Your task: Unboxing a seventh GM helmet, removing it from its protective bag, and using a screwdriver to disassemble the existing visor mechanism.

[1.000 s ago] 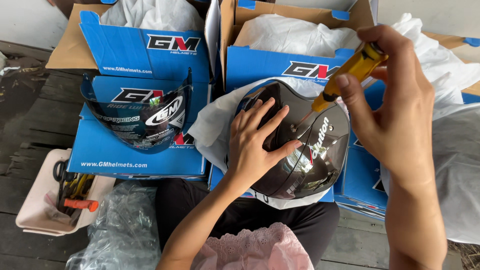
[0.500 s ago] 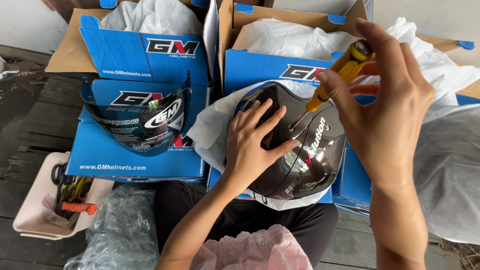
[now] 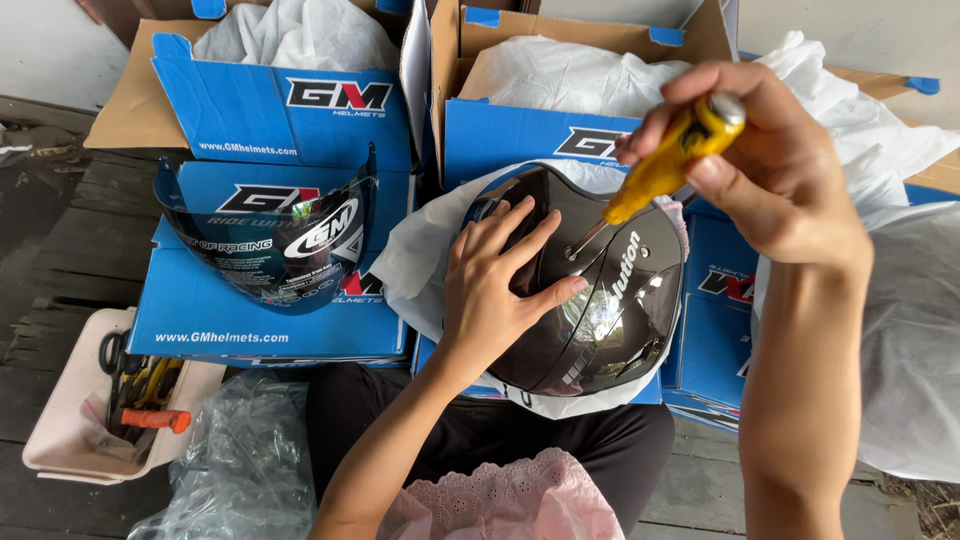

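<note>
A glossy black helmet (image 3: 610, 310) with a dark visor lies on my lap on white cloth wrapping. My left hand (image 3: 497, 290) rests flat on the helmet's left side with its fingers spread, steadying it. Up at the right, my right hand (image 3: 775, 165) grips a yellow-handled screwdriver (image 3: 665, 165). The metal tip of the screwdriver touches a screw point on top of the helmet, near my left fingers.
A loose dark visor (image 3: 275, 235) stands on a blue cardboard box (image 3: 250, 310) at the left. More open blue boxes (image 3: 300, 110) with white wrapping sit behind. A beige tool tray (image 3: 70, 440) holds scissors and pliers at lower left, beside a clear plastic bag (image 3: 235, 470).
My right hand has moved up and right with the screwdriver and turned, so the handle end now points toward the camera. The left hand stays on the helmet.
</note>
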